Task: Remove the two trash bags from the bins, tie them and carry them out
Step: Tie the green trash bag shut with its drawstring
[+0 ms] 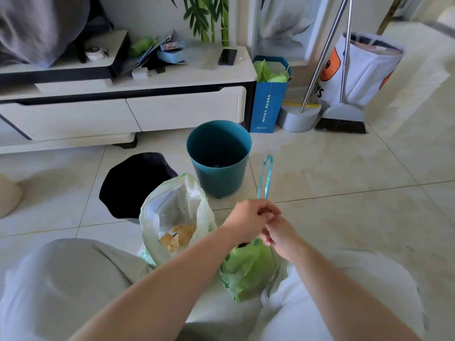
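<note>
Two trash bags stand on the tiled floor between my knees. The whitish-green bag [172,212] on the left gapes open with brown scraps inside. The green bag [246,269] on the right is gathered at its mouth. My left hand [251,217] and my right hand [280,236] meet above it, both pinching its teal drawstring [266,175], whose loop sticks up above my fists. Behind stand the teal bin [219,158] and the black bin [133,185], both without bags.
A low white TV cabinet [123,109] runs along the back left. A blue paper bag [267,99] with green plastic, a grey dustpan [298,116], a broom [342,119] and a white fabric bag [364,67] stand at the back right. Open tile lies to the right.
</note>
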